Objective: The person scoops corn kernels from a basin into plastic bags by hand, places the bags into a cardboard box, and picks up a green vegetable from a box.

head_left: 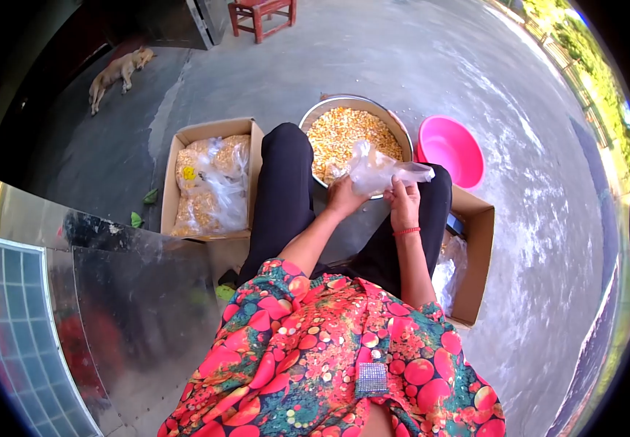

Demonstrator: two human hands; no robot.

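Observation:
A clear plastic bag (374, 169) is stretched between my two hands, over the near edge of a round metal basin. My left hand (345, 195) is closed on the bag's left side, its fingers partly hidden by the plastic. On the other side my right hand (404, 202), with a red bracelet at the wrist, pinches the bag near its right end. Yellow corn kernels (347, 135) fill much of the metal basin (401, 132) in front of my knees. Whether the bag holds anything is hard to make out.
Left of my knee stands a cardboard box (171, 197) with filled plastic bags of corn (209, 186). A pink basin (452, 149) sits right of the metal one. Another cardboard box (478, 262) holds plastic bags by my right thigh. Farther off are a red stool (260, 14) and a lying dog (120, 73).

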